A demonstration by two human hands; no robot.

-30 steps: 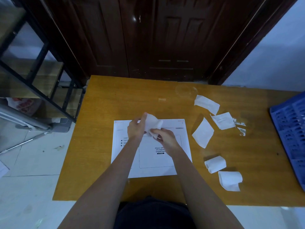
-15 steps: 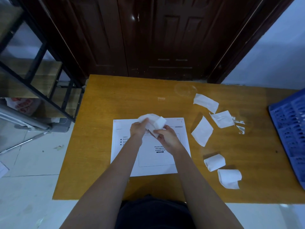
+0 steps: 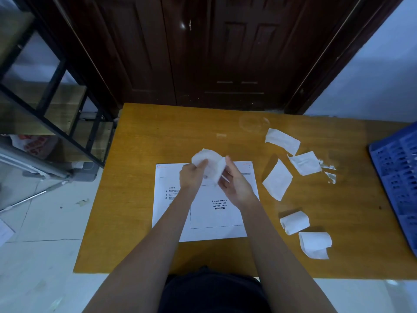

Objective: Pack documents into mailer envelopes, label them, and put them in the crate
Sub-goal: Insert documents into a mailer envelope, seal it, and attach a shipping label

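Both hands, left hand (image 3: pixel 191 177) and right hand (image 3: pixel 235 185), pinch a curled white paper label (image 3: pixel 209 164) above the flat white mailer envelope (image 3: pixel 203 231) on the orange-brown wooden table (image 3: pixel 140 199). Loose white label scraps (image 3: pixel 277 179) lie right; blue plastic crate (image 3: pixel 399 177) at the edge; dark wooden door (image 3: pixel 214 53) behind.

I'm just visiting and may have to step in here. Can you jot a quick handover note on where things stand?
Left hand and right hand: both hold one curled white label above the mailer, apparently peeling it.
Mailer lies flat on the table, waybill box still bare.
Loose paper pieces lie right of it; the blue crate sits at the right edge.
Left: stick the label on, put the mailer in the crate.
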